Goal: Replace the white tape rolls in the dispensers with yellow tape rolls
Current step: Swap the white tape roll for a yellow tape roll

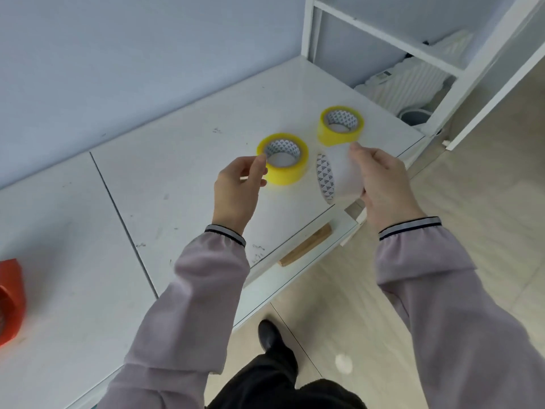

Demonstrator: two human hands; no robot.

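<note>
Both hands at tape rolls on white desk (182, 172).
L hand (236, 187) pinches near yellow roll (283, 157); R hand (380, 178) grips white roll (339, 175) w/ axis sideways; 2nd yellow roll (340, 125) flat behind.

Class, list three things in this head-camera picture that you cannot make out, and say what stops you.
1. Red dispenser: head view, cut off by the left edge, so its roll is unseen.
2. White tape roll: head view, its far side is hidden by the right hand holding it.
3. Left hand at the nearer yellow tape roll: head view, fingers at the rim; a firm grip cannot be told.
</note>
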